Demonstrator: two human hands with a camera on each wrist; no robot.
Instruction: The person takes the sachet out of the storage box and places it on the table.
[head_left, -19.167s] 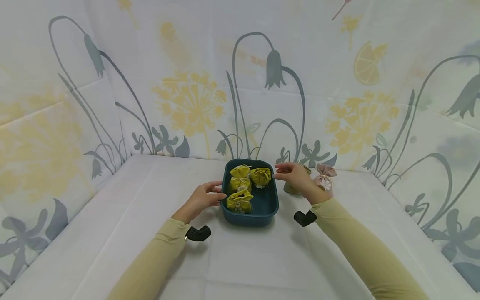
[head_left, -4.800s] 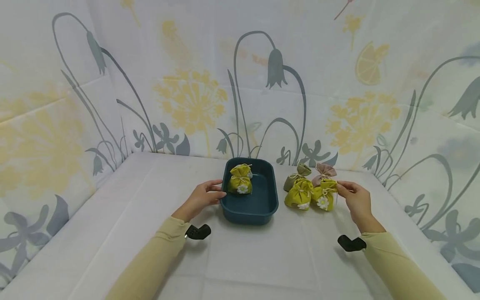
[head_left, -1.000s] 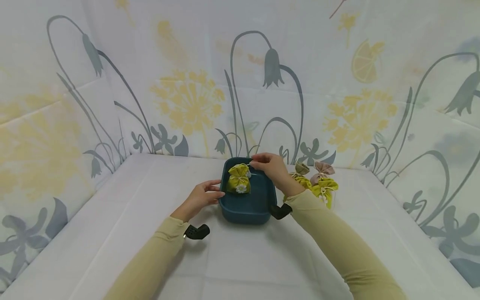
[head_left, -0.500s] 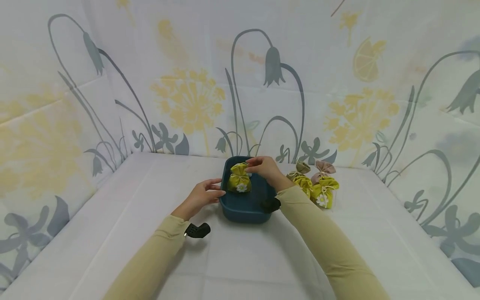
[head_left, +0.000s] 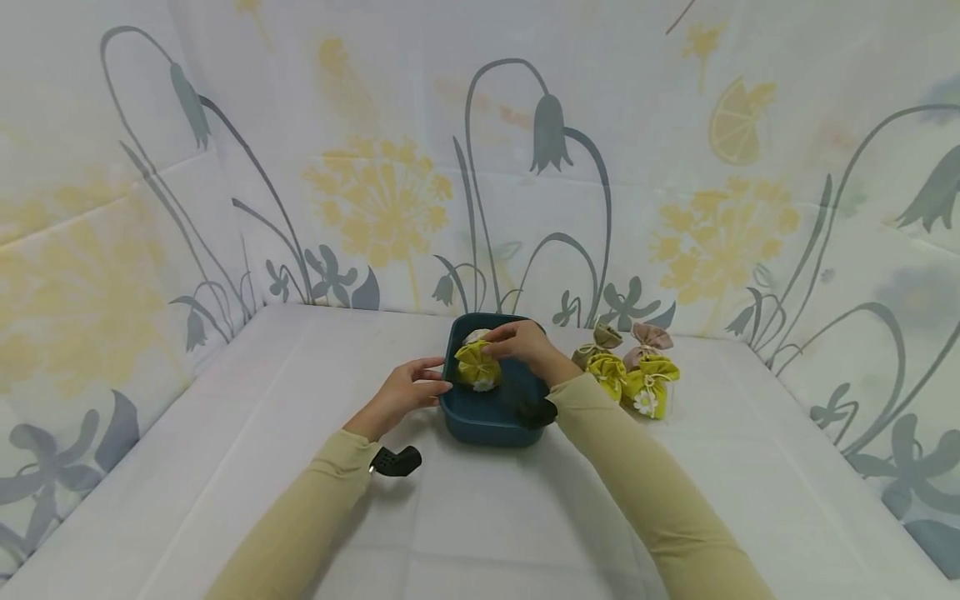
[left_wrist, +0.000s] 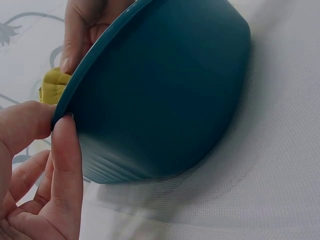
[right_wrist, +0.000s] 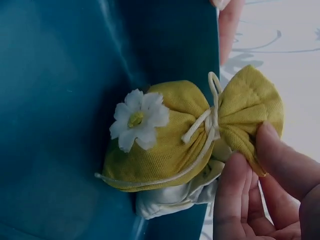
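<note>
A dark teal rectangular tub (head_left: 491,433) stands on the white cloth. Its left rim is pinched by my left hand (head_left: 408,392), thumb and finger on either side in the left wrist view. My right hand (head_left: 528,346) reaches over the tub and pinches the gathered top of a yellow-green drawstring pouch (right_wrist: 160,135). That pouch bears a white fabric flower (right_wrist: 138,120) and a cream cord, and is inside the tub at its left side. Behind it a white pouch (right_wrist: 170,200) shows only in part.
Right of the tub stand two more yellow-green pouches (head_left: 650,387), one partly behind my right forearm. Close behind them are an olive pouch (head_left: 606,336) and a pink pouch (head_left: 651,336). A printed curtain (head_left: 375,100) rises beyond the table's far edge.
Two yellow-green pouches have gone from the tub to the right-hand group. Lately my right hand has come to the remaining one and taken its top, which now tips. The left hand has stayed.
</note>
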